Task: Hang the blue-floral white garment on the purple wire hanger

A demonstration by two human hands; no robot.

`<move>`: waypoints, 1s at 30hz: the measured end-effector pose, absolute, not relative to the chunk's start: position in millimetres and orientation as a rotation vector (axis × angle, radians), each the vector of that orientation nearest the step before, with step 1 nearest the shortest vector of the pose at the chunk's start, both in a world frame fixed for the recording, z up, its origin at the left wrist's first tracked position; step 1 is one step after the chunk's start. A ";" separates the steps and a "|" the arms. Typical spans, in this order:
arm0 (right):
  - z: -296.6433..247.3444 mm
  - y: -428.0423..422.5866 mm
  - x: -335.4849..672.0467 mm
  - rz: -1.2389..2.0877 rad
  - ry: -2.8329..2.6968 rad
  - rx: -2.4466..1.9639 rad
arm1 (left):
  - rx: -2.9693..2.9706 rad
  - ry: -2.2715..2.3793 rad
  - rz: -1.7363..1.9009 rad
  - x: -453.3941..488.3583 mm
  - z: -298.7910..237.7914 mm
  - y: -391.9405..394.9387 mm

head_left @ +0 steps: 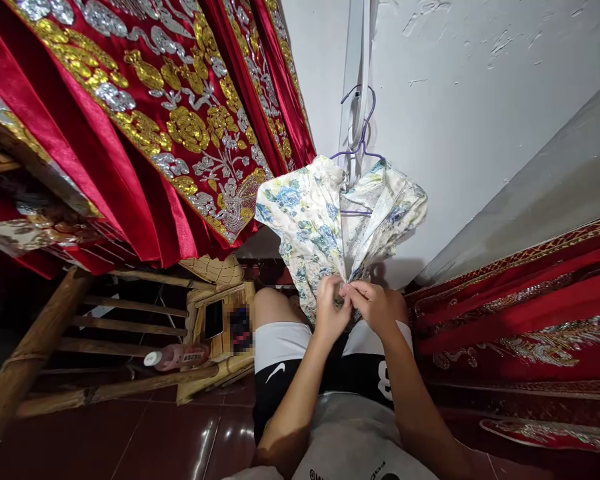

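A short-sleeved floral shirt [305, 220], cream with blue flowers, hangs on a purple wire hanger [364, 143] in front of me. Its collar and upper front lie apart, showing the inside. Low on the front opening, my left hand [331, 307] pinches the cloth edge. Right beside it, my right hand [373, 303] grips the other side of the same opening, fingertips meeting the left ones. Whatever small fastening may lie between the fingertips is hidden. The shirt's lower part falls between my knees.
Red sequined cloth [180, 127] hangs at the left, more red embroidered fabric [530, 320] at the right. A bamboo stand [200, 373] on the left bears a phone [214, 319] and a pink bottle [180, 357]. A white strap [365, 60] holds the hanger by the wall.
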State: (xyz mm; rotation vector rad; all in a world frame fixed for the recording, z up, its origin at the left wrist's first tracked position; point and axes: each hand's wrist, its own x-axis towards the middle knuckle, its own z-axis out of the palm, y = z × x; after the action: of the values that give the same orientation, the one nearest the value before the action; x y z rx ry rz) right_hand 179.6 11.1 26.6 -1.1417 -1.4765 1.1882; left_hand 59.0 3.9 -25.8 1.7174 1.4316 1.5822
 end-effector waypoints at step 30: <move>131.9 127.8 168.2 0.864 -1.438 -0.797 | 2.318 1.048 1.578 21.7 166.7 118.0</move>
State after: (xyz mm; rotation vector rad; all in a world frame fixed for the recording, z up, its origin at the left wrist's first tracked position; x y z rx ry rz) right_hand 168.2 127.8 131.9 -0.7967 -1.4379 0.8638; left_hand 21.7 118.0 166.7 2.3180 1.0483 1.5775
